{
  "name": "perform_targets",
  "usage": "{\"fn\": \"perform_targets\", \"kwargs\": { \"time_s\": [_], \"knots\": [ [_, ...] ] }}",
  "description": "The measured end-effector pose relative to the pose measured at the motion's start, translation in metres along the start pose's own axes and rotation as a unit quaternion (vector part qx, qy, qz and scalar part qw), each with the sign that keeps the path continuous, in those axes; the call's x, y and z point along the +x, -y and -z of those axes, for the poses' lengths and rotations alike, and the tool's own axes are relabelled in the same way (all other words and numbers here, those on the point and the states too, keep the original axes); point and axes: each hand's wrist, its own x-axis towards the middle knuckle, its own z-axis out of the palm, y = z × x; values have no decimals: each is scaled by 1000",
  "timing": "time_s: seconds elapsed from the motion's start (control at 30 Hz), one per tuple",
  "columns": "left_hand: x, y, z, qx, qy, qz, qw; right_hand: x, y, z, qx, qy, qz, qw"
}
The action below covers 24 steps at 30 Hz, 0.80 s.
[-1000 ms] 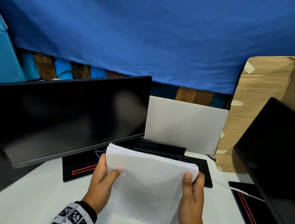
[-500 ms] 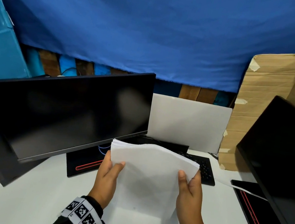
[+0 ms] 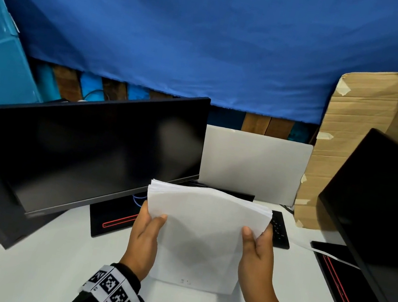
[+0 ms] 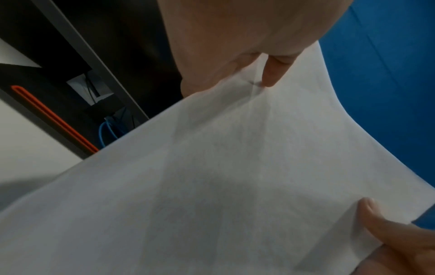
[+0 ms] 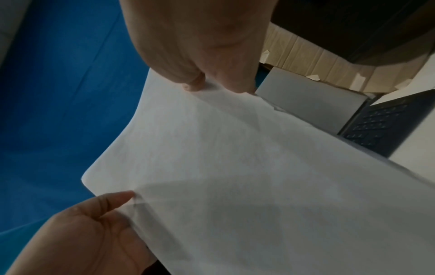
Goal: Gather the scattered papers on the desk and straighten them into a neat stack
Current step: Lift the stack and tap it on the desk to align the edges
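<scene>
My left hand (image 3: 144, 236) and right hand (image 3: 257, 258) each pinch a side edge of the paper stack (image 3: 202, 233), thumbs in front. I hold it upright near the desk's (image 3: 22, 269) front edge, its top bowed, before the keyboard (image 3: 280, 230).

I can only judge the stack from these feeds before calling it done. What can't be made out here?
- Back of the paper stack and the fingers behind it: head view, hidden by the front sheet; left hand and right hand show mainly thumbs.
- The tiny marks near the stack's bottom edge: head view, too small to read.
- Most of the keyboard: hidden behind the stack.
- Loose sheet by the right monitor: its far end is hidden by the monitor.
</scene>
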Motion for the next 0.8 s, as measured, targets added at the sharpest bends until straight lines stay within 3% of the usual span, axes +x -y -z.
{"fn": "perform_targets", "kwargs": {
  "time_s": [0.13,0.33,0.4,0.47,0.5,0.57,0.63,0.7,0.8],
  "knots": [
    [2,-2,2,5,-14,-12,1000,-1,-1,1,-12,5,6,1000],
    [-2,16,8,27,0,46,999,-3,-30,2,-57,9,-58,997],
    [1,13,9,109,-65,-8,992,3,-25,1,-62,-8,-43,997],
    [4,-1,11,248,-155,-130,948,10,-11,2,-119,-15,12,993],
    [5,-12,9,310,-160,-189,918,14,-4,3,-163,-6,52,985],
    [6,-31,1,407,-71,-259,873,17,11,1,-272,23,128,954],
    [6,-39,-8,462,29,-242,853,15,22,-5,-366,40,197,909],
    [7,-36,-8,446,58,-202,870,13,28,-10,-425,45,229,875],
    [8,-24,1,341,35,-124,931,11,24,-5,-451,73,233,859]
  ]
}}
